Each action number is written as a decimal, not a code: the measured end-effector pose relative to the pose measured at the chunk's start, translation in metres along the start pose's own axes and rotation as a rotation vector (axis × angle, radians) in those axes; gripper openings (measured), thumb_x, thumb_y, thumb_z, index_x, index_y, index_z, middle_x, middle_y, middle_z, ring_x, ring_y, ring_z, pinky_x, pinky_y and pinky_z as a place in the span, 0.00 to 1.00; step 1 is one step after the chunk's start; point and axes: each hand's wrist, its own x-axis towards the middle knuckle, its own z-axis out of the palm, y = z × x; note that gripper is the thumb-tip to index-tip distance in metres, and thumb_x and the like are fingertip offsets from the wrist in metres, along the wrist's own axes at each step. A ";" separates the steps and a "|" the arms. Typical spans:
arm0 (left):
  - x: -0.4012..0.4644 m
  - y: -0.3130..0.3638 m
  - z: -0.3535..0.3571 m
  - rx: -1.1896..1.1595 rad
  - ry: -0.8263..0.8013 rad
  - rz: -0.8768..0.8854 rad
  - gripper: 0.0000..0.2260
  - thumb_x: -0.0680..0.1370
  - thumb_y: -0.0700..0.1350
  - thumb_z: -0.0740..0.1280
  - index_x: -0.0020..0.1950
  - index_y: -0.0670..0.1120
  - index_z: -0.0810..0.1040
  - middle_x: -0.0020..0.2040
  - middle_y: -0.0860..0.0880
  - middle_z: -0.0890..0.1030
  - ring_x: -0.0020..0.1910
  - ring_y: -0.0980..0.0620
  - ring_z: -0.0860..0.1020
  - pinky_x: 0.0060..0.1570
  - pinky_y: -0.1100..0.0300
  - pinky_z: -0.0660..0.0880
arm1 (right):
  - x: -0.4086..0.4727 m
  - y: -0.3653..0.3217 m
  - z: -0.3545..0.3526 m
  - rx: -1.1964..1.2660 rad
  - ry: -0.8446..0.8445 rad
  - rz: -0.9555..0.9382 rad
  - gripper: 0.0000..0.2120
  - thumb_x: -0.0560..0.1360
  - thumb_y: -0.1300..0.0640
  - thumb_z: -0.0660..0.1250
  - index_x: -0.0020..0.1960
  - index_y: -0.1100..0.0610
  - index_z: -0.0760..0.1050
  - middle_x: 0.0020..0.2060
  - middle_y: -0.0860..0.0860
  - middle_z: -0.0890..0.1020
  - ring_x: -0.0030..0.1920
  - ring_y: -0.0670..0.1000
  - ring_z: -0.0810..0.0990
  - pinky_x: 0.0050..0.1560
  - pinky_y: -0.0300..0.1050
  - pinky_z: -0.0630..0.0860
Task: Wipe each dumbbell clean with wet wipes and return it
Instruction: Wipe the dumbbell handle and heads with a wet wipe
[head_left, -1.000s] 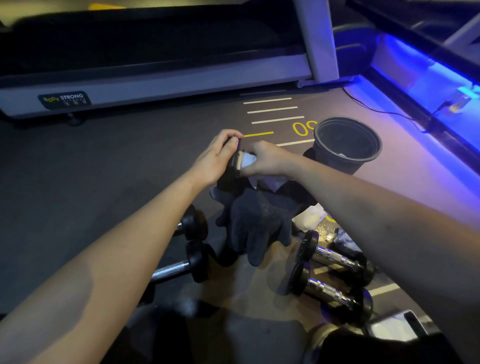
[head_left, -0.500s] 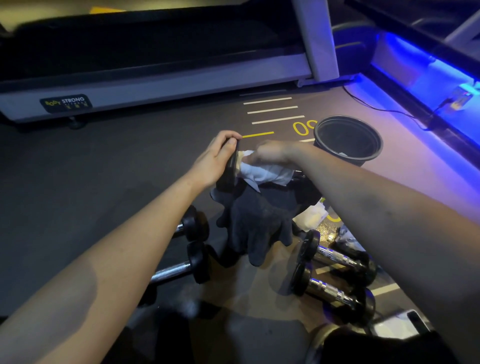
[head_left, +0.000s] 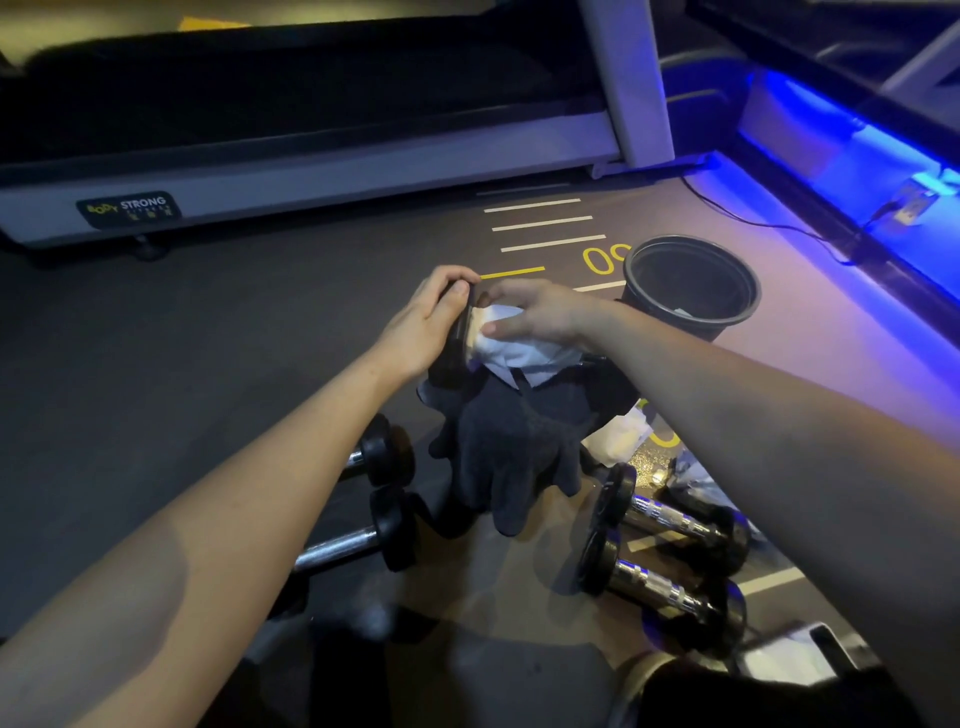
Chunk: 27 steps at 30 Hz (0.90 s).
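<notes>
A treadmill (head_left: 311, 156) spans the far edge of the floor (head_left: 182, 364), and a black bucket (head_left: 691, 283) stands toward the far right. Two dumbbells (head_left: 358, 499) lie on the floor under my left arm, two more (head_left: 670, 551) under my right. My left hand (head_left: 431, 322) grips one end of the dumbbell I hold up (head_left: 460, 332) above a dark cloth (head_left: 514, 447). My right hand (head_left: 540, 314) clasps the white wet wipe (head_left: 524, 351) around its handle.
</notes>
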 end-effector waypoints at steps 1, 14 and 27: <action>0.000 0.000 0.000 -0.002 0.000 -0.001 0.11 0.86 0.50 0.55 0.64 0.54 0.74 0.62 0.52 0.77 0.54 0.58 0.73 0.50 0.70 0.66 | 0.000 0.001 0.001 -0.017 0.033 -0.037 0.19 0.67 0.44 0.76 0.56 0.47 0.79 0.58 0.50 0.81 0.59 0.49 0.77 0.62 0.48 0.72; -0.001 0.001 -0.001 0.007 -0.005 0.016 0.10 0.86 0.49 0.55 0.62 0.55 0.74 0.59 0.54 0.76 0.54 0.59 0.74 0.51 0.75 0.66 | -0.013 0.011 0.025 -0.362 0.243 -0.219 0.20 0.70 0.49 0.75 0.60 0.49 0.75 0.47 0.49 0.70 0.49 0.50 0.70 0.47 0.47 0.69; -0.004 0.005 -0.001 -0.007 0.010 0.013 0.12 0.86 0.48 0.55 0.65 0.50 0.75 0.60 0.54 0.76 0.54 0.59 0.73 0.48 0.80 0.64 | -0.026 0.014 0.033 -0.619 0.464 -0.382 0.13 0.72 0.48 0.73 0.51 0.55 0.78 0.50 0.52 0.76 0.51 0.57 0.76 0.46 0.49 0.68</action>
